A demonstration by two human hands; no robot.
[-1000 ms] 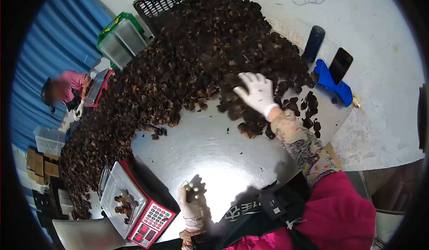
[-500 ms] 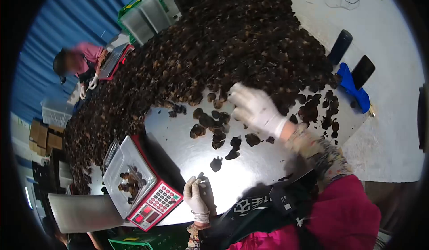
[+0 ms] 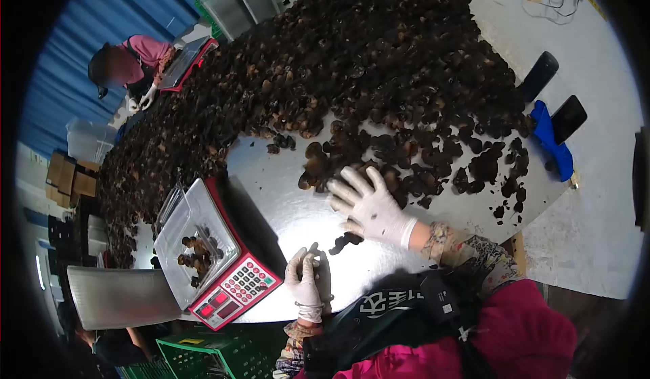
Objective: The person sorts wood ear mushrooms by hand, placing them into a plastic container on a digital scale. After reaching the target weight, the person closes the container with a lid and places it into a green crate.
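A large heap of dark brown wood ear mushrooms (image 3: 379,61) covers much of the metal table (image 3: 271,176). My right hand (image 3: 376,210), in a white glove, is open with fingers spread, palm down at the near edge of loose mushrooms (image 3: 352,145). A few small pieces lie under and beside it. My left hand (image 3: 305,285), also gloved, is closed near the table's front, with a small dark mushroom piece (image 3: 313,247) at its fingertips. Left of it stands a red scale (image 3: 240,281) bearing a clear plastic tray (image 3: 179,243) with some mushrooms (image 3: 198,257) in it.
Two phones (image 3: 539,74) and a blue cloth-like item (image 3: 552,142) lie at the right. Across the heap, a co-worker (image 3: 128,71) in pink sits by another scale (image 3: 189,64). Green crates (image 3: 203,355) stand below the table edge, cardboard boxes (image 3: 68,176) at far left.
My right hand has come from the heap's edge back toward me, fingers now spread. More mushrooms lie loose on the metal in front of the heap. My left hand stays closed.
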